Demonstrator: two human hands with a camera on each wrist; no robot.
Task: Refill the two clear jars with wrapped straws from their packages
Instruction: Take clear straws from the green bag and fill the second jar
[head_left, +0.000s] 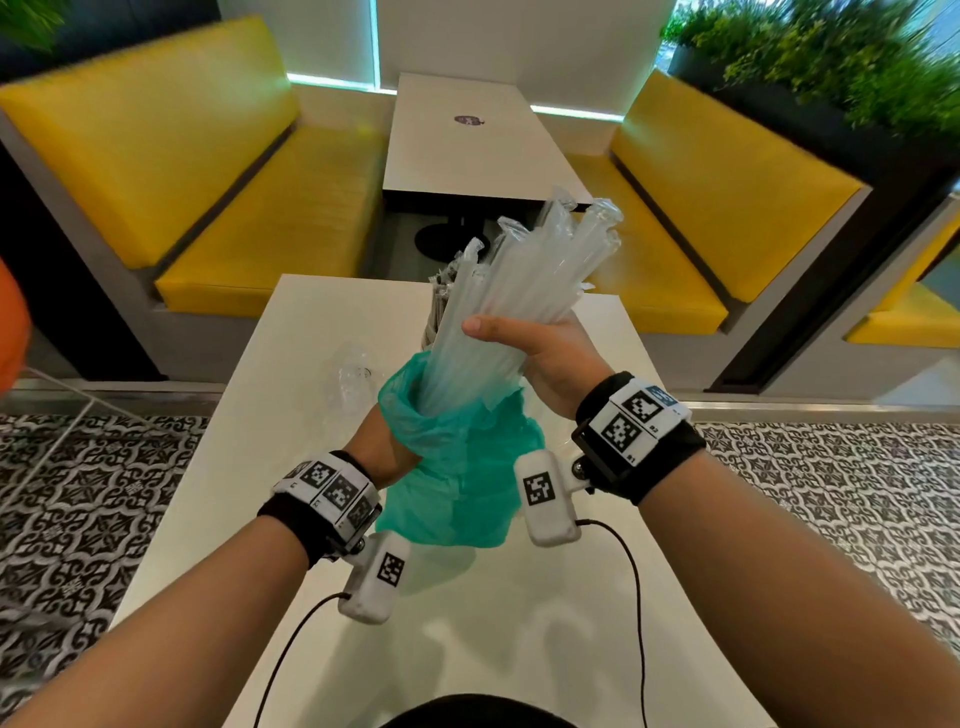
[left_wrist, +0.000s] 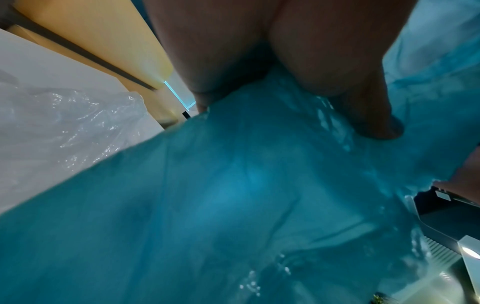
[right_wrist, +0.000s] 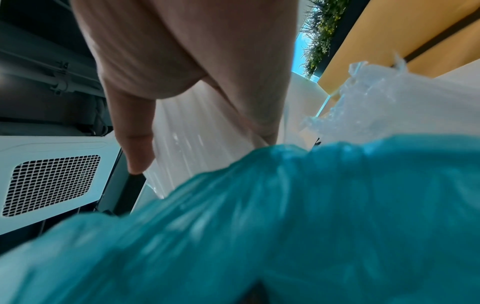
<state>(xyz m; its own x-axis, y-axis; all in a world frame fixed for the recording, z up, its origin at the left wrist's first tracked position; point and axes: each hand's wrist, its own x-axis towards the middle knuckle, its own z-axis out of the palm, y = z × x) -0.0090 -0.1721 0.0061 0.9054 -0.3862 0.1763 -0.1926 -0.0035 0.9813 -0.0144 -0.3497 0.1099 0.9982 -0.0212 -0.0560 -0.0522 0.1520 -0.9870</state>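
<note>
A thick bundle of clear wrapped straws sticks up out of a teal plastic bag above the white table. My right hand grips the bundle just above the bag's mouth; its thumb lies across the straws. My left hand grips the bunched bag near its opening, and its fingers dig into the teal film. Behind the bundle stands a container of darker wrapped straws, mostly hidden. I cannot make out a second jar.
Crumpled clear plastic lies on the table left of the bag and shows in the left wrist view. Yellow booth seats and another white table lie beyond. Patterned floor tiles flank the table.
</note>
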